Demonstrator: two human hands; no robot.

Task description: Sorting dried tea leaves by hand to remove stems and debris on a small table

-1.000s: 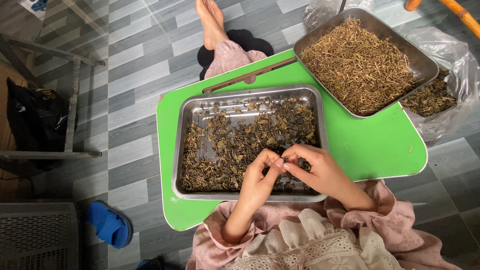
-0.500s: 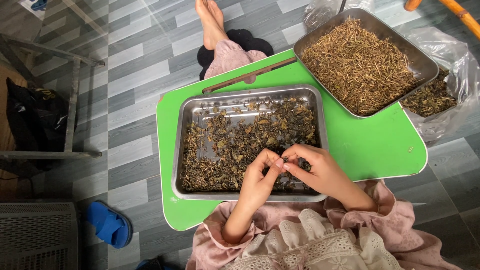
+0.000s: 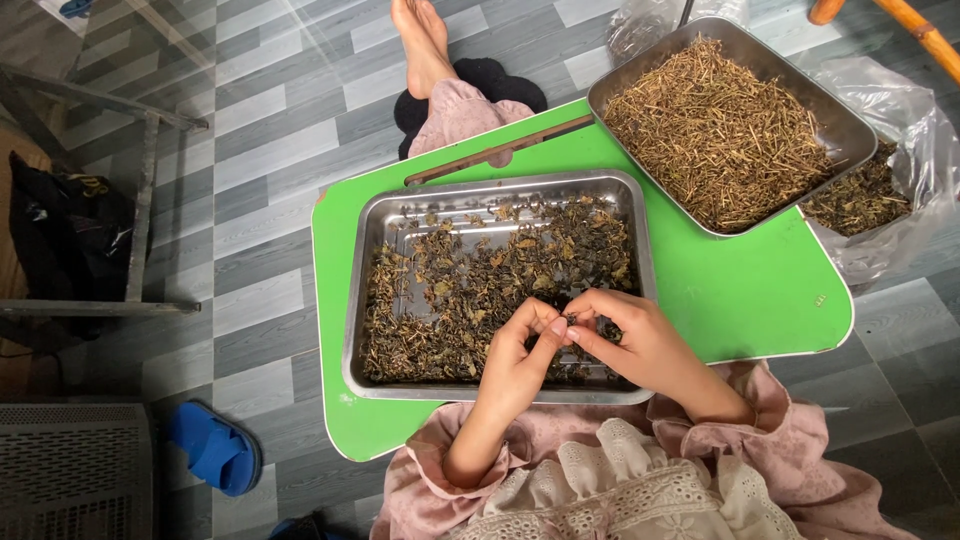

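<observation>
I get even, soft daylight, bright overall. Glare streaks on the steel tray (image 3: 400, 230) rim just beyond my hands and on the floor tiles (image 3: 270, 120) farther out. Shadows faint. Focus sharp; slight wide-angle bend at the edges.

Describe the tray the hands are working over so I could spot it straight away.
On the green table, two steel trays sit. It is the nearer tray, flat under both hands, holding dark crumpled leaves; the other tray holds pale straw-like stems.
</observation>
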